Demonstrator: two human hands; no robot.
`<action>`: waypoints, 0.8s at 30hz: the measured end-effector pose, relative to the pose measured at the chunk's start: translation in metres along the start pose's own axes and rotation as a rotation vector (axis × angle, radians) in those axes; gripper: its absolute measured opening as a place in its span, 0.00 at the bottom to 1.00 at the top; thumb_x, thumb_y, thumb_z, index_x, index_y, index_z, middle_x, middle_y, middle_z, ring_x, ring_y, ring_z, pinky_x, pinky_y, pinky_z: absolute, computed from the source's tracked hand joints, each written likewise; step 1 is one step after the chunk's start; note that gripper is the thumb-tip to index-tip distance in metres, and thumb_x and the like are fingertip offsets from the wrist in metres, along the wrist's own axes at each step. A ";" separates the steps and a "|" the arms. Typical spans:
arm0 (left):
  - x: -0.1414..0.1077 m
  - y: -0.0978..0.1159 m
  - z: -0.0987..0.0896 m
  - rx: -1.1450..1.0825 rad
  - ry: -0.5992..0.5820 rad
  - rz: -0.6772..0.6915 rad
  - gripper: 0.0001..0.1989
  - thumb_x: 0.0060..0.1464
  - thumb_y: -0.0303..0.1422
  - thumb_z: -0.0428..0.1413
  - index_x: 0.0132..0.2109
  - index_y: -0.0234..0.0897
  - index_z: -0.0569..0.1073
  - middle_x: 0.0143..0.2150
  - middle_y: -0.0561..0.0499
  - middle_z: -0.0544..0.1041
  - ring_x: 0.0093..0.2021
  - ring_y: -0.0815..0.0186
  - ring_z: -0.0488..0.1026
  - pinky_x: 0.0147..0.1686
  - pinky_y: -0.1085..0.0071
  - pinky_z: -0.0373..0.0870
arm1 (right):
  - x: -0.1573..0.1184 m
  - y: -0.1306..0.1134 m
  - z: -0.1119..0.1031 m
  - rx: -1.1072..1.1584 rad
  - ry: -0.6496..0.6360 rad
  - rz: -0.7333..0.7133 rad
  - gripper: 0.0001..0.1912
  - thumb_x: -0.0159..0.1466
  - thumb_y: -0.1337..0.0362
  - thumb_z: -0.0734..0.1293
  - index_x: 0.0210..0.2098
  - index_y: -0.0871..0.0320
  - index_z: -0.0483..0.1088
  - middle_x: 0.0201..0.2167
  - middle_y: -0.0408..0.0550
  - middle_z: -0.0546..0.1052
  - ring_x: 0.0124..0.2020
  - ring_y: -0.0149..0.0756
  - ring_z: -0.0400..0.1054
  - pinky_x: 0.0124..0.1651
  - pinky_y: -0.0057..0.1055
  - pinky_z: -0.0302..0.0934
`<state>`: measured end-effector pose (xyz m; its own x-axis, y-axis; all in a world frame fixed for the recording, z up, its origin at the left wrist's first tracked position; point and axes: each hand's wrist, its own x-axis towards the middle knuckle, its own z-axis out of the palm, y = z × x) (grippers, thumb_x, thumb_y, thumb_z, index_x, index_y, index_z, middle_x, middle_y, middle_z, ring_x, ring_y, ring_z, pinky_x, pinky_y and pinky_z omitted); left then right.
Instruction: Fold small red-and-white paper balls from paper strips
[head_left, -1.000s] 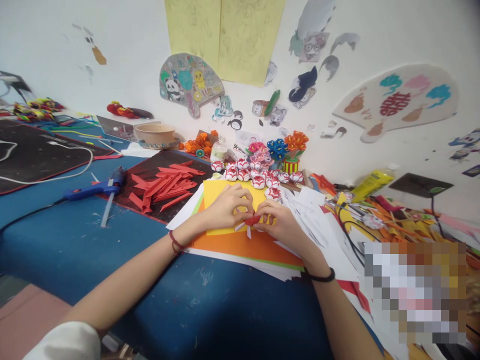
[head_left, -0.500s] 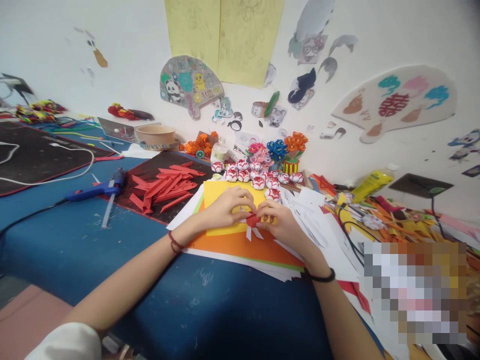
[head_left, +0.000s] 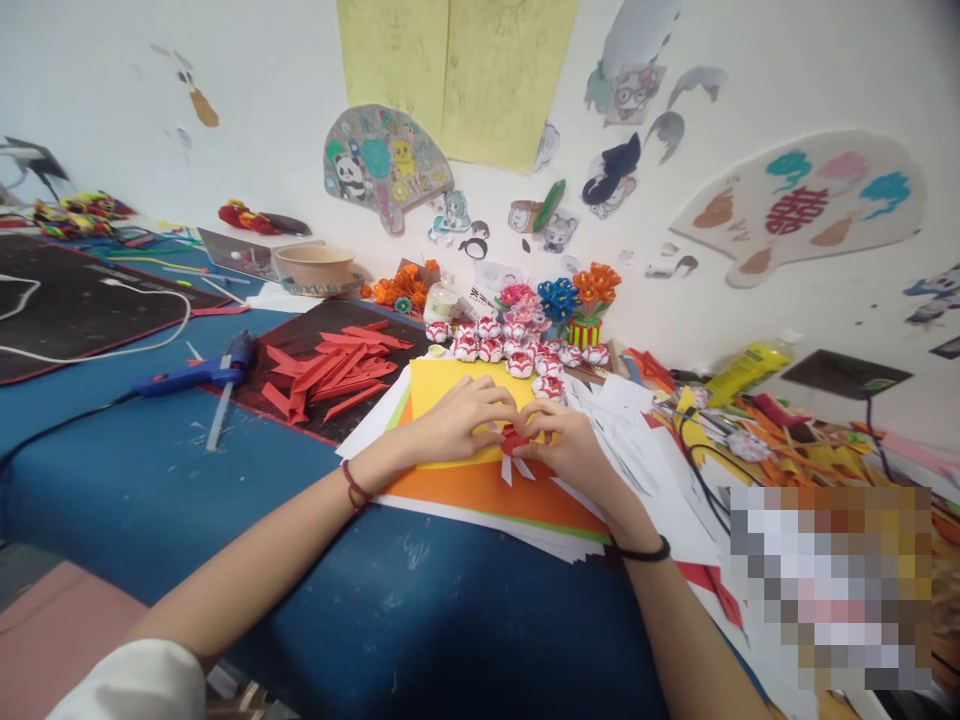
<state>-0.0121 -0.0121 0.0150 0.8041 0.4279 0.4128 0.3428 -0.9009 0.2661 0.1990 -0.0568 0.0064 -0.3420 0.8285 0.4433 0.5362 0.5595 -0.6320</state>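
Between my two hands, over a stack of coloured paper, is a small red-and-white paper piece (head_left: 513,440) with white strips hanging from its lower side. My left hand (head_left: 463,415) pinches it from the left with bent fingers. From the right, my right hand (head_left: 562,440) closes its fingertips on the same piece. The fingers hide part of it. Under the hands lie a yellow sheet (head_left: 435,385) and an orange sheet (head_left: 457,490). Just behind them sits a group of red-and-white paper flowers (head_left: 519,362).
Folded red paper strips (head_left: 330,370) lie on a dark mat (head_left: 285,340) to the left, with a blue glue gun (head_left: 196,378) beside it. A beige bowl (head_left: 315,268) stands behind. Paper scraps (head_left: 802,450) and a yellow bottle (head_left: 750,368) crowd the right side.
The view has shifted slightly. Both hands stay around the paper piece, with small movements of the fingers; nothing was let go.
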 end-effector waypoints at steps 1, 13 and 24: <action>0.000 0.002 -0.001 0.013 -0.006 -0.001 0.08 0.61 0.32 0.52 0.45 0.43 0.73 0.45 0.49 0.74 0.44 0.60 0.63 0.44 0.65 0.56 | 0.000 -0.001 0.000 0.021 0.003 0.007 0.07 0.55 0.65 0.75 0.24 0.56 0.74 0.35 0.46 0.76 0.36 0.36 0.70 0.41 0.35 0.65; 0.001 0.005 0.001 0.146 0.040 0.038 0.11 0.61 0.41 0.54 0.47 0.42 0.72 0.47 0.48 0.73 0.44 0.60 0.63 0.43 0.64 0.55 | -0.001 0.009 -0.005 0.137 -0.024 -0.042 0.03 0.57 0.61 0.74 0.28 0.53 0.79 0.39 0.48 0.75 0.40 0.38 0.70 0.42 0.36 0.66; 0.001 0.000 0.002 0.180 0.021 0.067 0.10 0.60 0.42 0.55 0.43 0.41 0.72 0.46 0.49 0.73 0.44 0.61 0.63 0.42 0.64 0.54 | 0.000 0.015 -0.003 0.142 -0.069 -0.054 0.03 0.59 0.64 0.72 0.29 0.53 0.78 0.42 0.49 0.74 0.44 0.39 0.69 0.45 0.37 0.65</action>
<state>-0.0100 -0.0122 0.0137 0.8185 0.3661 0.4428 0.3717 -0.9251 0.0777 0.2097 -0.0485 -0.0013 -0.4218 0.7941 0.4376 0.4025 0.5965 -0.6944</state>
